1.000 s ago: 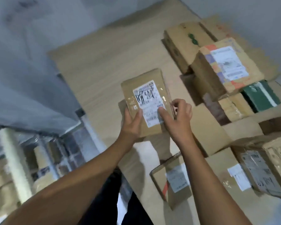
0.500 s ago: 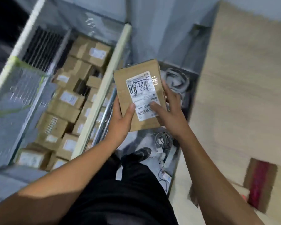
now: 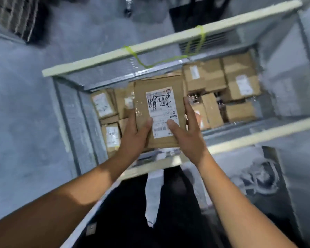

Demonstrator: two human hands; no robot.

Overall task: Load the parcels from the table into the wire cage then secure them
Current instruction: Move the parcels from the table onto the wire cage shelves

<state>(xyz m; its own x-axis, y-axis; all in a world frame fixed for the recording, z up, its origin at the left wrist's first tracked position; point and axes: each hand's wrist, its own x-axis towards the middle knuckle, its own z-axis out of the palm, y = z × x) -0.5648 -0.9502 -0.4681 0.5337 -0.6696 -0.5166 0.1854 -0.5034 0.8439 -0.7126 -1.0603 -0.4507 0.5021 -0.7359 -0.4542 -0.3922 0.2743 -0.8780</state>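
Brown parcel was over the open wire cage, label up. Both hands gripped it: left hand on its left edge, right hand on its right, thumbs on the label. More boxes lay inside below.

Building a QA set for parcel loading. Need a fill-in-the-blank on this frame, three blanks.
The left hand and right hand hold ____ parcel between them.
The cord tied to the far rail of the wire cage is ____ in colour.
The boxes already in the cage are made of brown ____.
Missing words: one; green; cardboard.
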